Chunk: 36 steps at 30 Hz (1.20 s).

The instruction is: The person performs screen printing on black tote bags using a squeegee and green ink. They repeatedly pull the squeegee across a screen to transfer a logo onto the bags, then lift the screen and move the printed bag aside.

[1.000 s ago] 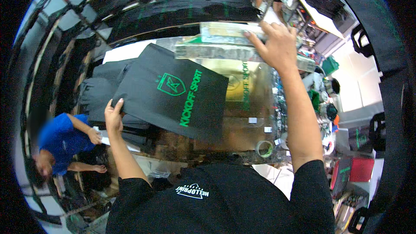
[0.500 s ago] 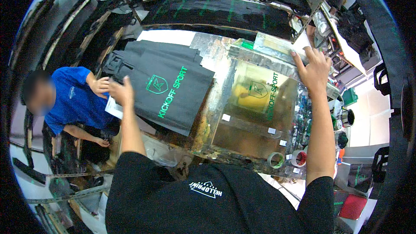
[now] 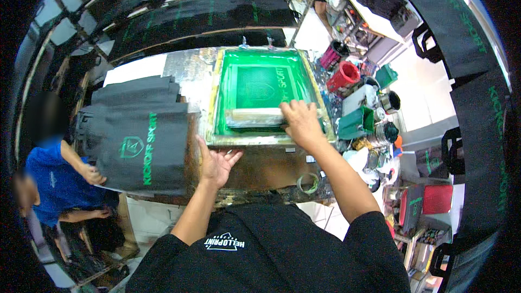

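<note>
A screen-printing frame (image 3: 210,103) with a yellowed rim and wet green ink on its mesh lies flat on the worktable. Across the near part of the mesh rests a squeegee (image 3: 251,116) with a pale wooden handle. My right hand (image 3: 305,125) is closed over the handle's right end. My left hand (image 3: 218,166) is by the frame's near left corner, palm up, fingers spread and holding nothing. Left of the frame lies a stack of black bags (image 3: 168,157) with a green printed emblem and lettering. At its near left edge is a co-worker's hand (image 3: 92,174).
A person in a blue shirt (image 3: 59,182) is at the far left. Cans and tubs, among them a red tub (image 3: 343,76) and a green container (image 3: 355,123), crowd the table's right side. A tape roll (image 3: 308,183) lies near the front edge. Black bags (image 3: 475,135) hang at the right.
The green-inked frame, raised before, is now down on the table. My right hand has gone from its edge to the squeegee. My left hand has moved from beside the co-worker to the frame's near corner.
</note>
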Each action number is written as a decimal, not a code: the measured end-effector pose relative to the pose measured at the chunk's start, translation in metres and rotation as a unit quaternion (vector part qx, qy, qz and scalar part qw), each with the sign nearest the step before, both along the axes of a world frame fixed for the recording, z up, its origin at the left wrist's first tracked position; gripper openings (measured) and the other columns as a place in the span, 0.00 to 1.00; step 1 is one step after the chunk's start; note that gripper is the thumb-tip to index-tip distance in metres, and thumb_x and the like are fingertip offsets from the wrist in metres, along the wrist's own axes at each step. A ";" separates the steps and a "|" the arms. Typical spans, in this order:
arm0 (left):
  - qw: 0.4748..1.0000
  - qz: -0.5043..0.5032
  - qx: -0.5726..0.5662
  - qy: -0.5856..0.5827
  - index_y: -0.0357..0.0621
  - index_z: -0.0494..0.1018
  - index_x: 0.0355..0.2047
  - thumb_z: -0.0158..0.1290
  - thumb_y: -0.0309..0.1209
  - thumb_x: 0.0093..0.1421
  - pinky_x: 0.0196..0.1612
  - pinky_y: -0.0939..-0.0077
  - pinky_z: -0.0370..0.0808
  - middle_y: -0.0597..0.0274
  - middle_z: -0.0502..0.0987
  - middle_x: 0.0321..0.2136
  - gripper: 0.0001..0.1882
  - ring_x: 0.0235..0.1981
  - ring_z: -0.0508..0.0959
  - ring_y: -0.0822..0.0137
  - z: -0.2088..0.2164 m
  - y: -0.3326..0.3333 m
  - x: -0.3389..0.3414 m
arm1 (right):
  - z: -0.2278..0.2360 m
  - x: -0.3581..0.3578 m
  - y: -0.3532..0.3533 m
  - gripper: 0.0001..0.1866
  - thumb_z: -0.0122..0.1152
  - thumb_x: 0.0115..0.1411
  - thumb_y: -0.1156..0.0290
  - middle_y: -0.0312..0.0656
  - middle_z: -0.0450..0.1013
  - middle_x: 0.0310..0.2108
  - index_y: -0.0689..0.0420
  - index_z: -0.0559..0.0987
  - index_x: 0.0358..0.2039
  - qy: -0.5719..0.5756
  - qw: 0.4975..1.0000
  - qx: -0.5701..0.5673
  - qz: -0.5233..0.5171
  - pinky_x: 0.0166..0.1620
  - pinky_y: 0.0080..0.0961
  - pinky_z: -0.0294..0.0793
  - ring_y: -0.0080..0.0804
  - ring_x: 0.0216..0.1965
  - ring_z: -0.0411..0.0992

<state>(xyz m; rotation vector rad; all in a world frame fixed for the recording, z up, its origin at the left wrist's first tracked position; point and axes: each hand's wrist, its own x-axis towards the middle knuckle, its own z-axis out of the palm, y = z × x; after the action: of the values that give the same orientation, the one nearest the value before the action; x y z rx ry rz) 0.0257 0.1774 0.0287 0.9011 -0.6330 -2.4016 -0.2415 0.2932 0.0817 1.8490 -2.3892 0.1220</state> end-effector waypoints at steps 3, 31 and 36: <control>0.999 -0.025 0.024 -0.028 0.50 0.38 0.79 0.38 0.84 0.57 0.67 0.42 0.68 0.45 0.56 0.74 0.65 0.69 0.66 0.46 -0.058 0.006 0.013 | -0.044 -0.004 0.002 0.34 0.77 0.48 0.67 0.42 0.74 0.46 0.48 0.73 0.56 -0.027 1.000 0.010 -0.002 0.53 0.49 0.66 0.43 0.53 0.72; 0.985 0.007 0.078 -0.153 0.46 0.48 0.77 0.29 0.83 0.61 0.63 0.51 0.71 0.45 0.67 0.68 0.61 0.63 0.74 0.51 -0.077 0.010 0.006 | -0.122 -0.104 -0.116 0.31 0.76 0.49 0.71 0.39 0.73 0.43 0.47 0.73 0.53 0.021 1.000 -0.011 0.010 0.48 0.49 0.64 0.41 0.48 0.72; 0.986 -0.014 0.073 -0.150 0.47 0.34 0.79 0.30 0.84 0.59 0.69 0.40 0.63 0.44 0.49 0.77 0.65 0.74 0.58 0.41 -0.071 0.008 0.006 | -0.135 -0.176 -0.204 0.34 0.78 0.50 0.67 0.41 0.73 0.48 0.47 0.72 0.56 0.010 1.000 0.001 0.008 0.52 0.54 0.65 0.44 0.54 0.72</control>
<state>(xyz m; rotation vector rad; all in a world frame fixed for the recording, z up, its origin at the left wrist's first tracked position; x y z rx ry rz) 0.0315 0.1855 -0.0425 1.3420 -0.5855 -2.3816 -0.4178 0.0895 -0.0530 1.8622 -2.3616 0.1024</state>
